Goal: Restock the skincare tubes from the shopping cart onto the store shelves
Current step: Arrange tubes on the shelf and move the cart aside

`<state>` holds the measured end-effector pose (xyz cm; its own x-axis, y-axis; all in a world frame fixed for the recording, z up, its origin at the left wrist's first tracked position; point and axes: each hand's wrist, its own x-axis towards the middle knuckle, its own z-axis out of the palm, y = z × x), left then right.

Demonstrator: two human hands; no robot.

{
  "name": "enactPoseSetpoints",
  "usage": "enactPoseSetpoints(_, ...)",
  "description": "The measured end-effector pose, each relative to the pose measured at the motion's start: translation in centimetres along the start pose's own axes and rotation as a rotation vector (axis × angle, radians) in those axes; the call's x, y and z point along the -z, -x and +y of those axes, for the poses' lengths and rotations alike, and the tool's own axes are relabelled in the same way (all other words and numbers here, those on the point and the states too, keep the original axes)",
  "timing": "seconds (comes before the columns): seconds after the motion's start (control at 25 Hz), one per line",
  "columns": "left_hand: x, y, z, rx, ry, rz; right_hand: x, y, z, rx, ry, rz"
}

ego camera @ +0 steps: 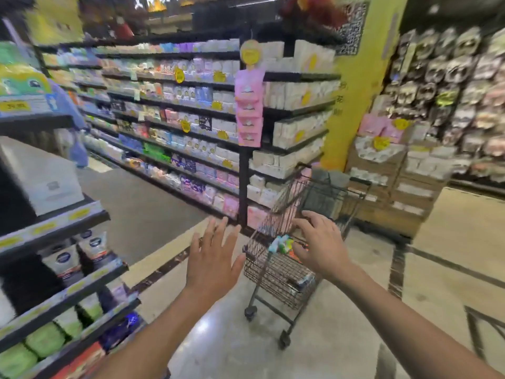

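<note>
Tubes [282,243] lie in the shopping cart [273,283], just left of the thumb of the right hand [321,251], whose fingers are spread wide and hold nothing. The left hand [213,259] is flat with straight, spread fingers, apart from the cart on its left side. The store shelves [68,294] stand further left of those fingers.
</note>
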<state>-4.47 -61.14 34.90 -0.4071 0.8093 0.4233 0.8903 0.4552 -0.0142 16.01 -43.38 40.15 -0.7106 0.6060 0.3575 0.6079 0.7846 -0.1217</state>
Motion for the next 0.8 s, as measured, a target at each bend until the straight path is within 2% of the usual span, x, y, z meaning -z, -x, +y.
enactPoseSetpoints(0.32,-5.2,-6.4,18.7,-0.194,0.079,-0.123,1.4,5.2,18.6,-0.241,0.016,0.005)
enactPoseSetpoints(0.64,-12.4,-14.2,28.3,-0.357,0.119,-0.197,-1.3,4.8,30.4,-0.398,0.069,-0.048)
enactPoseSetpoints(0.8,-17.9,-19.7,31.9,-0.422,0.134,-0.295,-4.3,2.1,35.7,-0.484,0.102,-0.096)
